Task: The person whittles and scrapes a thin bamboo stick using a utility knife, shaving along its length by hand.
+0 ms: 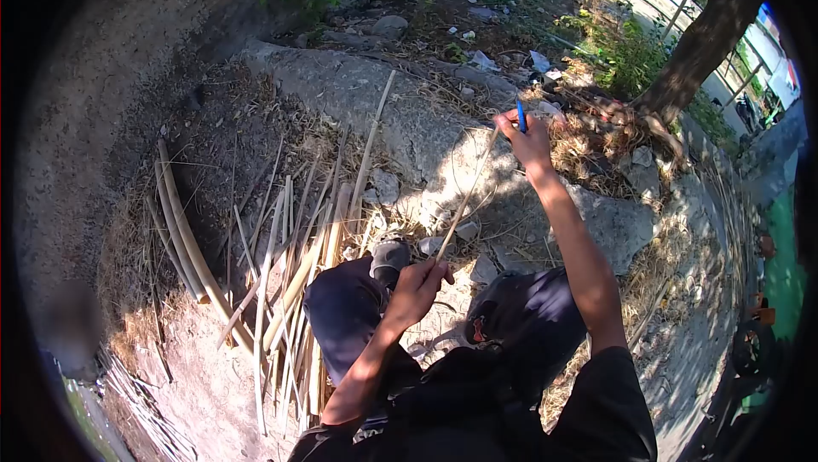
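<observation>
Fingers (509, 123) on thin strip (468, 195) — poles (194, 249) at left, rock (400, 121) ahead

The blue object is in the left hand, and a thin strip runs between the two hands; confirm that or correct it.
Wrong hand: the head view shows the blue object in the right hand, not the left hand. The thin strip does run between the two hands.

Blue object (521, 112) partly hidden, right sleeve (607, 407) cropped
</observation>
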A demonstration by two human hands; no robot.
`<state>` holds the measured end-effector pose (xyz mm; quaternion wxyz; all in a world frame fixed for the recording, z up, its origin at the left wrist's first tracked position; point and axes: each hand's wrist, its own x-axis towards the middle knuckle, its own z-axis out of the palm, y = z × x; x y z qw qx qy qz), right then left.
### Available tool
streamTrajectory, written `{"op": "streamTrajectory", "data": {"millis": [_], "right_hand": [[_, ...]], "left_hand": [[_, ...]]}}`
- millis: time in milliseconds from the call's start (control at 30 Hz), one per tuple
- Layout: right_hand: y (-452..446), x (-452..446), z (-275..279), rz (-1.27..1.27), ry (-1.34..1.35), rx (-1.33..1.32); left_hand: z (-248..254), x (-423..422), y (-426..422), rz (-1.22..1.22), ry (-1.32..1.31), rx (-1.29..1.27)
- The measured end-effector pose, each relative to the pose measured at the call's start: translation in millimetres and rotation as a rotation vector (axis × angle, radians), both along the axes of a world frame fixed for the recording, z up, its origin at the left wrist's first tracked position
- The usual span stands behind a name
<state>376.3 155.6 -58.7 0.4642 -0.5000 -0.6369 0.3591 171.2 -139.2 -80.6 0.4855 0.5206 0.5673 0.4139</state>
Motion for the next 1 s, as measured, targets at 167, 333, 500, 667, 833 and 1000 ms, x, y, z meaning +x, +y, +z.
{"op": "streamTrajectory", "data": {"millis": [167,333,500,667,833,1000], "right_hand": [[22.7,32.9,9.5,-0.212,0.218,-0.176],[30.9,73.4,-20.1,-0.007,-0.499,0.051],[-9.7,24.4,12.5,0.115,-0.218,0.089],[-75.2,-27.4,40.5,0.497,0.174,-0.311],[-87.0,-35.0,43.6,0.559,0.268,-0.411],[-95.1,-37.6,46.9,0.589,0.261,-0.36]], "left_hand": [[-7.2,-2.8,-1.2,-0.054,-0.154,-0.13],[10.8,-12.2,1.8,-0.094,-0.546,-0.302],[12.4,-18.0,3.9,-0.098,-0.691,-0.366],[15.8,-14.9,6.6,-0.135,-0.693,-0.334],[23.5,-13.2,7.6,-0.069,-0.666,-0.204],[13.2,-16.2,7.6,-0.031,-0.729,-0.137]]}}
